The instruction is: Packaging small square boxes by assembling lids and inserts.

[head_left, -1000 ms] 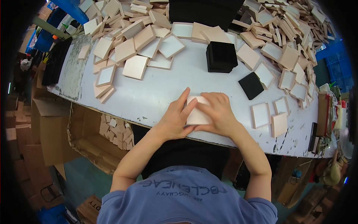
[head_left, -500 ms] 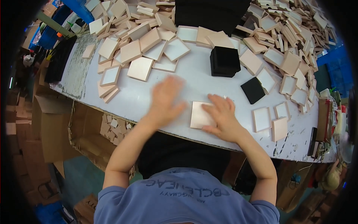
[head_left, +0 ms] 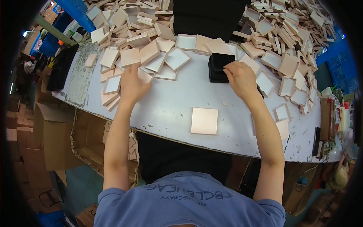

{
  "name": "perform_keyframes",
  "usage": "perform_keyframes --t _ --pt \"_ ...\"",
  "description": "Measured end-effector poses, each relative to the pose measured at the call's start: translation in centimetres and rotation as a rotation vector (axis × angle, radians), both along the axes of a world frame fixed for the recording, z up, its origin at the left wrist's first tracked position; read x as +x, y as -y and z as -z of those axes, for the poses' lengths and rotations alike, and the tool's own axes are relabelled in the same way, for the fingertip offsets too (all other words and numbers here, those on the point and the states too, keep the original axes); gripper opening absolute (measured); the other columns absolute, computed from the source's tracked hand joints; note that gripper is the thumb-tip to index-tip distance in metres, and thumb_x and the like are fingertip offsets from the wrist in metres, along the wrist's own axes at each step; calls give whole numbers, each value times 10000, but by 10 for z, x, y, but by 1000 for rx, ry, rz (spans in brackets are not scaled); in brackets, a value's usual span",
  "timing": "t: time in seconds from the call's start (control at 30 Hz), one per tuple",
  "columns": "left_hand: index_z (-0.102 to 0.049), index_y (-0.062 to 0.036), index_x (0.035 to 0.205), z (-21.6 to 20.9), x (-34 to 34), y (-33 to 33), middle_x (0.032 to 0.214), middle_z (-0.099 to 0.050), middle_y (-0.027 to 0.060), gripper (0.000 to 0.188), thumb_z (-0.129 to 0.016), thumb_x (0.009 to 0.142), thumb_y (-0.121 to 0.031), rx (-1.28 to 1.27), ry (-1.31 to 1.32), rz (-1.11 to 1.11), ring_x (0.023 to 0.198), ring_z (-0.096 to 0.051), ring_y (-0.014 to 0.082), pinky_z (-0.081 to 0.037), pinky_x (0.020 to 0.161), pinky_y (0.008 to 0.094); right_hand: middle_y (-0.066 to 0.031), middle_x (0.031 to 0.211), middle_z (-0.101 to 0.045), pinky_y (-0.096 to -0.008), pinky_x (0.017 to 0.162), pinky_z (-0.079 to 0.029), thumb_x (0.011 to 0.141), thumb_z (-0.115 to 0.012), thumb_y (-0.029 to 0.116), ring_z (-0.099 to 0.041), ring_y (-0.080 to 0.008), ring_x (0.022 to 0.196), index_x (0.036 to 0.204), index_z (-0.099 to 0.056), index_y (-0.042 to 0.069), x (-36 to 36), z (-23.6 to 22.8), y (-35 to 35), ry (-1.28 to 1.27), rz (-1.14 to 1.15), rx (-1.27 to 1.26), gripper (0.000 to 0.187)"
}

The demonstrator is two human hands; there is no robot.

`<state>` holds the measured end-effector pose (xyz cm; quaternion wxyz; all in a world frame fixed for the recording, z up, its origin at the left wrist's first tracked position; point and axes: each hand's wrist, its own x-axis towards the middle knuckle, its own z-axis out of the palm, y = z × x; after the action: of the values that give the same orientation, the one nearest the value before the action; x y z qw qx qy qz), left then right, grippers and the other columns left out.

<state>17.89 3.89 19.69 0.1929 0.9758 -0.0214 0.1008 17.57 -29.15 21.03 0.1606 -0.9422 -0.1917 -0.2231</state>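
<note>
My left hand point(head_left: 134, 86) reaches to the left pile, its fingers and thumb around a shallow pale-pink box part point(head_left: 145, 75), which it partly hides. At the stack of black square pieces point(head_left: 219, 70), my right hand point(head_left: 242, 80) pinches the top piece point(head_left: 223, 61) at its right side. Near the table's front edge lies a flat, square pale-pink box point(head_left: 204, 121), untouched by either hand. A loose black piece behind my right wrist is mostly hidden.
Shallow pink box parts point(head_left: 177, 58), some with white insides showing, are heaped along the back and right of the white table point(head_left: 170, 117). A large black block point(head_left: 210, 19) stands at the back. An open cardboard box point(head_left: 89, 132) sits below the left edge.
My left hand has moved left and away to the pile. My right hand has let go of the square pink box and moved up to the black stack.
</note>
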Motion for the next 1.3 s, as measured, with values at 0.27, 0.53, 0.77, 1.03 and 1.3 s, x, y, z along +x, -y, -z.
perform_keyframes --t 0.27,0.53,0.77,1.03,1.3 --pt "-440 -100 1079 22 -78 93 1201 -347 160 592 -758 582 -150 -787 -52 749 1171 -341 309 -317 975 362 -56 742 -603 -327 559 -422 730 -644 38 -556 -220 671 822 -636 36 -35 2 5 485 105 523 92" --pt "-252 13 1320 42 -98 113 1182 -420 194 991 -818 531 -186 -528 -39 697 1084 -432 337 -343 942 394 -5 737 -488 -277 603 -391 670 -571 137 -491 -166 651 756 -579 72 -126 17 -15 -74 -466 -88 108" --pt "-230 15 1362 44 -100 96 1175 -424 187 1029 -802 546 -241 -436 72 705 1088 -406 328 -315 933 423 -53 751 -572 -332 618 -438 679 -678 154 -553 -233 700 806 -591 52 -125 19 -15 -71 -365 334 185" --pt "-518 -84 1200 32 -104 95 1226 -377 205 661 -769 619 -275 -243 37 774 1133 -381 367 -313 940 422 -105 717 -552 -382 614 -415 650 -737 129 -519 -300 673 726 -559 31 -154 30 72 -193 354 57 217" --pt "-545 -155 1197 29 -108 93 1267 -337 226 553 -725 682 -246 -252 -19 802 1176 -351 384 -297 958 457 -112 779 -560 -386 662 -429 698 -661 62 -541 -306 750 769 -543 19 -104 20 50 14 82 326 144"
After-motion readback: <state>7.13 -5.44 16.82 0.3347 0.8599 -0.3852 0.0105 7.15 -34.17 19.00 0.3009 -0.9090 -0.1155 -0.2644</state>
